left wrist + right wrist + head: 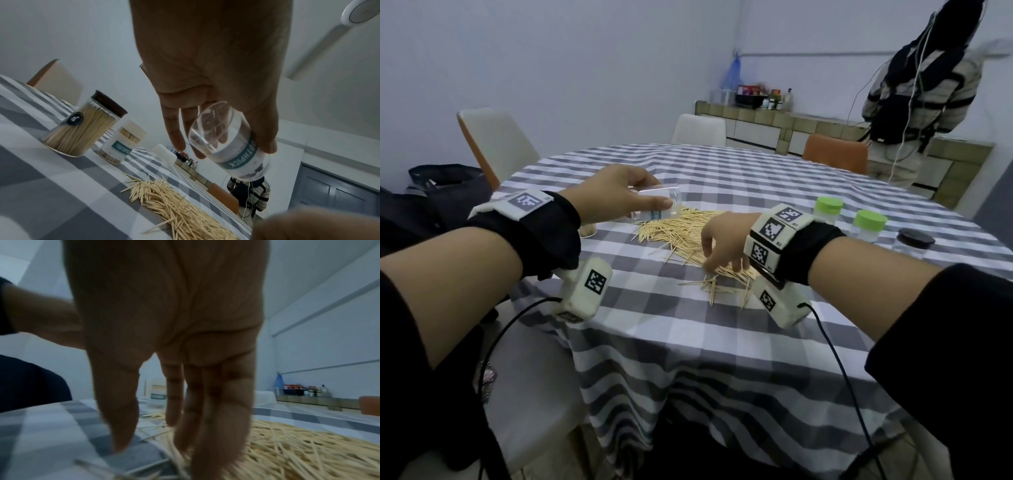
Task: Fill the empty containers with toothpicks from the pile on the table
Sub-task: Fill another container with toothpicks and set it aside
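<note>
Pile of toothpicks (688, 236) lies mid-table (722, 342), w/ strays at its near edge. Left hand (616, 192) holds a container (657, 205) tipped on its side above pile's far-left end. Right hand (726, 240) sits on pile's near-right part, fingertips (121, 439) down among the sticks. Left of pile: two filled jars (82, 125), side by side, upright. Right of pile: three lidded jars (866, 224) in a row, apart from it. Chairs (698, 130) behind table.
</note>
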